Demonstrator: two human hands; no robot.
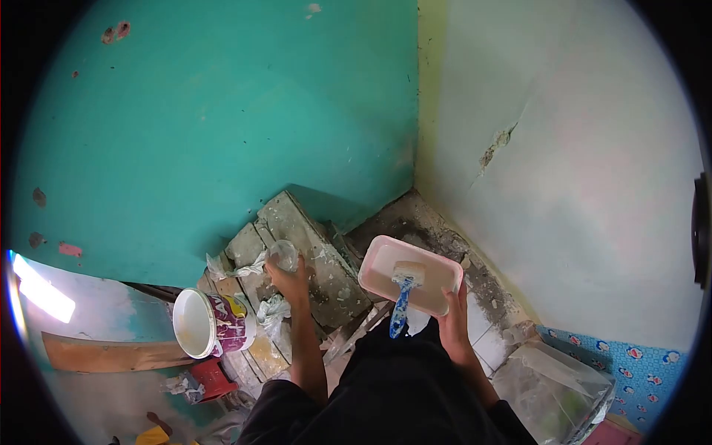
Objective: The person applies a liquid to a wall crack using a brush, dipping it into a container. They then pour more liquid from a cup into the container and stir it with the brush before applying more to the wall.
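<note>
My left hand (291, 284) is closed around a clear plastic cup (283, 254), above a dusty wooden box (285, 215). My right hand (454, 320) grips the right edge of a pink plastic tray (376, 256), its thumb over the rim. In the tray rests a paintbrush (401, 308), whose blue-stained handle sticks out over the near edge toward my body. Whether the tray holds any liquid is hard to make out. Crumpled white plastic bags (274, 311) lie just below my left hand.
A white and purple paint bucket (226, 322) lies tilted at the left, near a red container (213, 380). A green wall (245, 111) and a pale, cracked wall (564, 148) meet in the corner. At the lower right stands a plastic-covered bundle (552, 386).
</note>
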